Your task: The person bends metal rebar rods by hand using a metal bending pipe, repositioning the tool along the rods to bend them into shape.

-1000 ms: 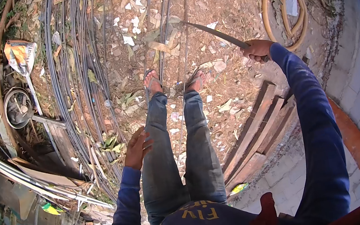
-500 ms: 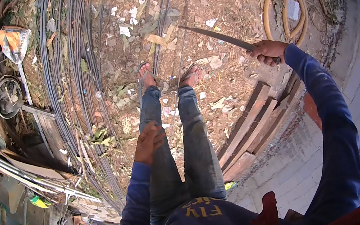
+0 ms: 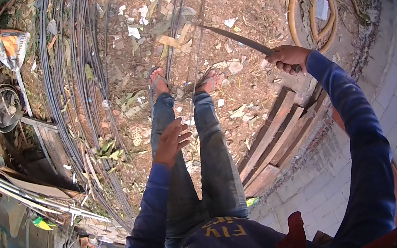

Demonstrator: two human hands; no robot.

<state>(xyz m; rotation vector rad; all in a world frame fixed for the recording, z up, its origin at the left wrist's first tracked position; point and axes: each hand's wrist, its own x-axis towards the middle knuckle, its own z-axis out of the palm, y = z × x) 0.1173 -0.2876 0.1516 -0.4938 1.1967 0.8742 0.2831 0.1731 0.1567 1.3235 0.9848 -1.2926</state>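
Observation:
My right hand (image 3: 290, 58) is closed around the dark handle of a machete (image 3: 239, 39). The long, narrow blade points up and to the left over the littered ground, and its tip is close to a curled dry leaf strip (image 3: 172, 41). My left hand (image 3: 172, 143) is held in front of my left thigh with its fingers apart and nothing in it. Below the blade my sandalled feet (image 3: 158, 81) stand on the soil among dry leaves and scraps.
Long thin rods (image 3: 78, 65) run along the left. A coiled yellowish hose (image 3: 293, 12) lies at upper right. Wooden planks (image 3: 272, 136) are stacked beside the block wall (image 3: 313, 168). A round metal pan (image 3: 7, 107) and an orange-white bag (image 3: 12, 48) are at far left.
My left hand has risen slightly and turned, its fingers now spread more. My right hand and the machete have shifted a little left and down in view.

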